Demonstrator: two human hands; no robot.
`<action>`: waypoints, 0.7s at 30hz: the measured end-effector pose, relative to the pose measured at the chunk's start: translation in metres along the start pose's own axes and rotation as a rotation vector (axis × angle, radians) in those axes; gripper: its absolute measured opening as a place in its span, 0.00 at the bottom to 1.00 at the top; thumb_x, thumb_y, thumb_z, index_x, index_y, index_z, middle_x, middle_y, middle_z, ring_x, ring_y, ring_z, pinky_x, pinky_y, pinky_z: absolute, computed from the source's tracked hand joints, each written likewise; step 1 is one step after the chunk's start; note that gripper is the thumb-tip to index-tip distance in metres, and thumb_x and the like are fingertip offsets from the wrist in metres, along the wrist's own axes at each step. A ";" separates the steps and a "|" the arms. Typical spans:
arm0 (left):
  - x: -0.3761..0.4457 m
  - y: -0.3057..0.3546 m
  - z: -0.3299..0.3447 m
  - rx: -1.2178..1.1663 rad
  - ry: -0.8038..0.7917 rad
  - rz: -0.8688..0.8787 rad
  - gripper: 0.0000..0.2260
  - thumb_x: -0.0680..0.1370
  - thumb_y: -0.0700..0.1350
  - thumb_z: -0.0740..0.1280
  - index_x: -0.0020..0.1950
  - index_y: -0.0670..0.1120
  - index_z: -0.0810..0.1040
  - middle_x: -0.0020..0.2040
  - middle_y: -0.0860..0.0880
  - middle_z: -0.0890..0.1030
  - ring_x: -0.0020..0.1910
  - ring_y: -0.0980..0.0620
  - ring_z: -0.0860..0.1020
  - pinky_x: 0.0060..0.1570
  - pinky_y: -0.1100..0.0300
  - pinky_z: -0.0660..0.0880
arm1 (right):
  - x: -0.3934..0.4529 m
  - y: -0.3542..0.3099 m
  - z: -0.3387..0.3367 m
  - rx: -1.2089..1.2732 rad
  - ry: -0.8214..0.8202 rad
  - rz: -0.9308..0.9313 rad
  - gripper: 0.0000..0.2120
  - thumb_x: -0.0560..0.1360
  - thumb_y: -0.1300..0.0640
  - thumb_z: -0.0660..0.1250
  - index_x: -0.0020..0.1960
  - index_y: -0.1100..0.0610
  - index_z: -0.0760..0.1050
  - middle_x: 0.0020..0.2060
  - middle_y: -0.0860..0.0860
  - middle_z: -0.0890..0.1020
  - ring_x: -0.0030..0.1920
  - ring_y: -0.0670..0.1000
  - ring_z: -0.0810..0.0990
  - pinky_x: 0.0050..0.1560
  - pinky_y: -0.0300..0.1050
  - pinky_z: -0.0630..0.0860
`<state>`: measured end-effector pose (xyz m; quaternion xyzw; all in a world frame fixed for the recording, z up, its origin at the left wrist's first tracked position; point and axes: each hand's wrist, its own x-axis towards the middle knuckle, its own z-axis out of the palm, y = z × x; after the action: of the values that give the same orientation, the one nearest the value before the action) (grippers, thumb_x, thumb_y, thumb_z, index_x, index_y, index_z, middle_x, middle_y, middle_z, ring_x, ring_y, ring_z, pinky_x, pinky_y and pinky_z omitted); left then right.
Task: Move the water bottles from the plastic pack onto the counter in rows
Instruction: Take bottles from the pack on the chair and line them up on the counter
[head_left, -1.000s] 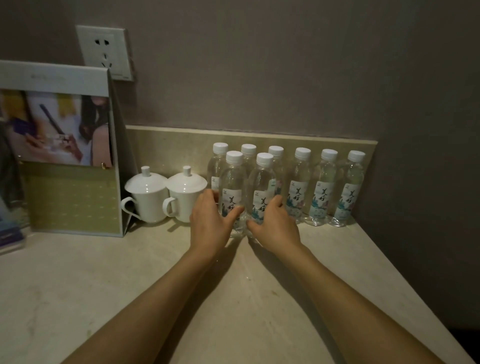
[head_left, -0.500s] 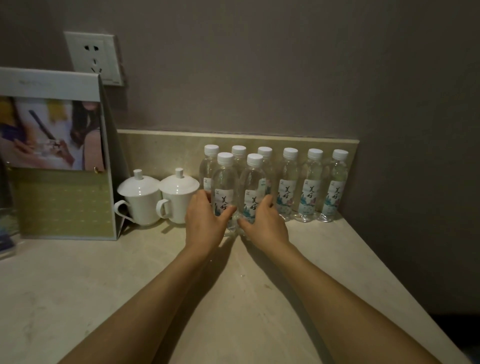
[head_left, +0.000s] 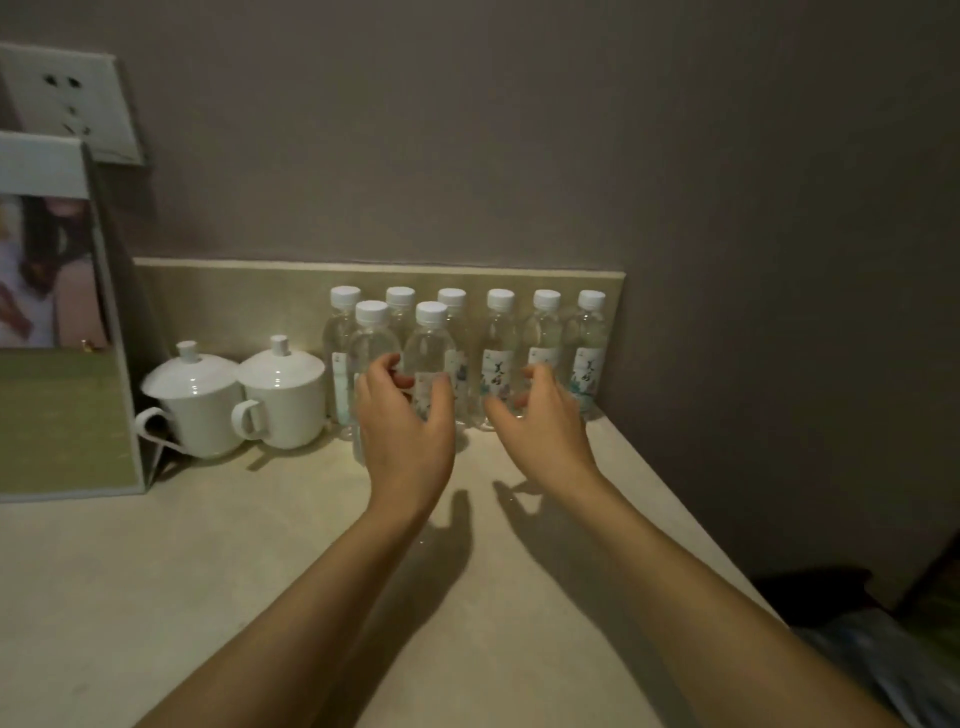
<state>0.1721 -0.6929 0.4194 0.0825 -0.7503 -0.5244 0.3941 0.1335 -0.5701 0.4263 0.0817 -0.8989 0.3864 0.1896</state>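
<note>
Eight water bottles (head_left: 498, 358) stood upright on the surface (head_left: 260, 545) against the backsplash, six behind, two in front. Left hand (head_left: 408, 426) and right hand (head_left: 540, 415) hovered before them, fingers spread, gripping nothing.

Two lidded white cups (head_left: 236, 402) — blurred brochure stand (head_left: 54, 322), perhaps.

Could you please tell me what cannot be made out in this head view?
- Lower front-row bottles: hidden behind the left hand.
- Bottle label text: too small and blurred.
- Right hand: motion-blurred.
- Standing card: cut off by the left edge.
- Dark corner at the lower right: too dim.
</note>
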 end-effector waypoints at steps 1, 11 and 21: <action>-0.006 0.008 0.008 -0.023 -0.016 0.006 0.19 0.80 0.50 0.66 0.69 0.46 0.69 0.58 0.48 0.74 0.56 0.50 0.75 0.58 0.51 0.76 | -0.001 0.006 -0.012 0.029 0.034 -0.005 0.22 0.75 0.43 0.65 0.63 0.54 0.67 0.58 0.53 0.78 0.56 0.55 0.78 0.51 0.49 0.74; -0.100 0.094 0.132 -0.121 -0.197 0.064 0.15 0.80 0.50 0.65 0.65 0.49 0.71 0.57 0.50 0.76 0.56 0.52 0.76 0.56 0.57 0.75 | -0.030 0.117 -0.152 0.140 0.339 -0.090 0.12 0.78 0.44 0.61 0.49 0.52 0.73 0.36 0.46 0.80 0.39 0.53 0.82 0.42 0.53 0.79; -0.230 0.185 0.281 -0.182 -0.462 0.068 0.16 0.79 0.51 0.66 0.65 0.46 0.74 0.59 0.49 0.77 0.58 0.50 0.76 0.61 0.51 0.75 | -0.078 0.275 -0.322 0.141 0.556 0.040 0.12 0.80 0.50 0.60 0.42 0.56 0.74 0.31 0.51 0.80 0.33 0.54 0.79 0.41 0.60 0.77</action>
<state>0.1907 -0.2859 0.4215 -0.1006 -0.7725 -0.5811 0.2355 0.2141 -0.1470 0.4151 -0.0322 -0.7848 0.4593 0.4149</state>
